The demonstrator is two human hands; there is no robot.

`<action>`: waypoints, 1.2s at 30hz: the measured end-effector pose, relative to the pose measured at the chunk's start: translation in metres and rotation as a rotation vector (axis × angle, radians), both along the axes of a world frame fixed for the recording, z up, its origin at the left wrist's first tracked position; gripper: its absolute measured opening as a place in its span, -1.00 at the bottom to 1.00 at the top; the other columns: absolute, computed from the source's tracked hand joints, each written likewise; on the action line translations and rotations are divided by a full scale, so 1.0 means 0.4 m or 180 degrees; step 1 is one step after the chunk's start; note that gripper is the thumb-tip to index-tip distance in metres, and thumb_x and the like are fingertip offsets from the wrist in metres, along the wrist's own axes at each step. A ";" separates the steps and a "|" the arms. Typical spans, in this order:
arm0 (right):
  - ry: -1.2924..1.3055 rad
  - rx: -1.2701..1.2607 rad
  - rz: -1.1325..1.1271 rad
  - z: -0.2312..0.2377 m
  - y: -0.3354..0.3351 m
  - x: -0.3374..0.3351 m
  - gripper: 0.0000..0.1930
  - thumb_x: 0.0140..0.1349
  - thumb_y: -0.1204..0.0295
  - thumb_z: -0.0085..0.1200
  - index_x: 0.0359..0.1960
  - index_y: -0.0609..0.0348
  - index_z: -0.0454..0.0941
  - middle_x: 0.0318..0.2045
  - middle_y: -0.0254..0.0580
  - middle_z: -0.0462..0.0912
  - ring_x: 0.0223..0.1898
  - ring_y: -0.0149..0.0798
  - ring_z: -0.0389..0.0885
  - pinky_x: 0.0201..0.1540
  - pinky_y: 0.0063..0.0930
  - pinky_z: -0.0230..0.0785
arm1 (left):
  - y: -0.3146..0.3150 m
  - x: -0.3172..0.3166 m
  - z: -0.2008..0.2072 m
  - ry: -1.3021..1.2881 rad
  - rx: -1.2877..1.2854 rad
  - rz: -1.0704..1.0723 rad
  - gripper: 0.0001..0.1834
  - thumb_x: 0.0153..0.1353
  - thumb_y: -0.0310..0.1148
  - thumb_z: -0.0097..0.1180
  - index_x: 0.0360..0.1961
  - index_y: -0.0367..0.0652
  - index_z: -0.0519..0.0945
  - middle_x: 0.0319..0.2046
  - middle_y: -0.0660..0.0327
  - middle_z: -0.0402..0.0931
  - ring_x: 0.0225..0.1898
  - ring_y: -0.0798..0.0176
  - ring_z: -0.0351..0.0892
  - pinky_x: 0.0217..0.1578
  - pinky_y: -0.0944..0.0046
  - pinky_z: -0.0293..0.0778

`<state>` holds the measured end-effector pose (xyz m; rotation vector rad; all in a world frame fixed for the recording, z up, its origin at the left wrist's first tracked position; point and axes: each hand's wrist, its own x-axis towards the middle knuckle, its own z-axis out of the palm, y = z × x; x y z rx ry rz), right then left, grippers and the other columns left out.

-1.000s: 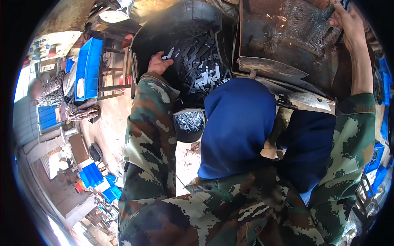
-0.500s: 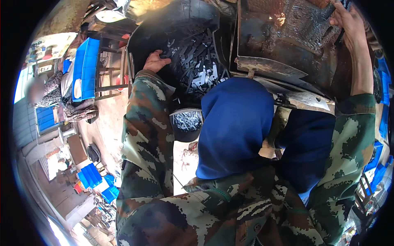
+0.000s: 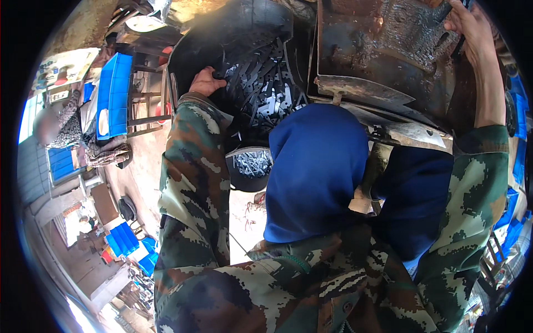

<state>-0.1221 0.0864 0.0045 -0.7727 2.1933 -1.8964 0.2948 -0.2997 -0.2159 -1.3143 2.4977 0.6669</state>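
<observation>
My left hand [image 3: 207,81] is at the left side of a dark bin [image 3: 244,19] holding many flat metal pieces [image 3: 269,83]. Its thumb points toward the pieces, apart from the index finger; the other fingers are partly hidden, and I see nothing held. At the upper right, my right hand [image 3: 469,25] is closed around a dark handle [image 3: 459,47], which shows only in part. Beside that hand lies a brown, oily, wet-looking metal surface [image 3: 377,33] with a raised metal edge. Camouflage sleeves cover both my arms.
A smaller dark container [image 3: 244,182] with thin metal strips stands below the bin. Dark blue cloth [image 3: 316,172] covers my knees. To the left are a blue plastic crate [image 3: 114,94], a wooden frame [image 3: 147,119] and another person [image 3: 69,125]. More blue crates [image 3: 519,116] line the right edge.
My left hand and forearm have shifted slightly left, along with much of the view. My right hand keeps its hold on the dark handle, with little movement.
</observation>
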 end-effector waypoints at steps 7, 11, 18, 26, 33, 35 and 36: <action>0.0045 0.0063 -0.0157 -0.002 0.009 -0.010 -0.83 0.29 0.37 0.19 -0.28 0.17 0.47 -0.51 -0.34 0.55 -0.73 -0.51 0.27 -0.69 -0.55 0.33 | 0.078 -0.066 0.045 -0.0105 -0.0514 0.0130 -0.18 -0.14 -0.13 0.46 0.17 -0.30 0.50 0.02 -0.14 0.58 0.16 -0.06 0.53 0.19 0.14 0.40; 0.0167 -0.0071 0.0064 -0.006 0.007 0.000 -0.83 0.30 0.37 0.18 -0.29 0.16 0.47 -0.54 -0.37 0.51 -0.73 -0.52 0.26 -0.69 -0.54 0.32 | 0.062 -0.031 0.048 -0.0148 -0.0206 0.0151 -0.22 -0.13 -0.13 0.45 0.14 -0.28 0.54 -0.05 -0.11 0.62 0.11 -0.05 0.57 0.15 0.13 0.43; -0.0134 0.0068 -0.0075 0.003 0.002 0.001 -0.84 0.32 0.36 0.16 -0.34 0.14 0.47 -0.70 -0.47 0.32 -0.75 -0.51 0.21 -0.68 -0.51 0.29 | 0.108 -0.034 0.051 0.0003 -0.0664 0.0182 -0.33 -0.08 -0.12 0.45 0.09 -0.13 0.60 -0.05 -0.07 0.63 0.07 -0.10 0.58 0.11 0.07 0.46; 0.0081 0.0027 0.0063 -0.011 0.009 -0.012 -0.82 0.32 0.34 0.17 -0.36 0.13 0.48 -0.73 -0.48 0.30 -0.77 -0.51 0.20 -0.68 -0.52 0.30 | 0.146 -0.050 0.094 -0.0049 -0.1008 0.0216 -0.38 -0.05 -0.14 0.41 0.05 -0.20 0.61 -0.10 -0.13 0.64 0.01 -0.12 0.61 0.04 0.06 0.49; 0.0022 0.0102 0.0072 -0.009 0.011 -0.019 -0.81 0.32 0.32 0.16 -0.37 0.14 0.50 -0.76 -0.48 0.26 -0.78 -0.50 0.20 -0.70 -0.51 0.31 | 0.181 -0.032 0.130 -0.0297 -0.1205 0.0102 -0.41 0.01 -0.13 0.40 0.06 -0.16 0.61 -0.10 -0.10 0.64 0.01 -0.14 0.61 0.07 0.03 0.49; -0.0051 0.0154 0.0037 -0.010 0.008 -0.021 -0.80 0.32 0.31 0.16 -0.38 0.15 0.51 -0.76 -0.48 0.26 -0.78 -0.50 0.20 -0.71 -0.51 0.31 | 0.191 -0.023 0.144 -0.0346 -0.1268 0.0054 -0.42 0.02 -0.13 0.39 0.06 -0.16 0.61 -0.10 -0.10 0.64 0.01 -0.14 0.61 0.07 0.02 0.49; -0.0030 0.0148 0.0020 -0.010 0.009 -0.024 -0.80 0.32 0.31 0.16 -0.38 0.15 0.51 -0.76 -0.48 0.26 -0.78 -0.50 0.21 -0.71 -0.51 0.31 | 0.197 -0.023 0.153 -0.0287 -0.1323 0.0026 -0.45 0.03 -0.14 0.38 0.04 -0.18 0.61 -0.12 -0.10 0.64 -0.01 -0.15 0.62 0.04 0.00 0.50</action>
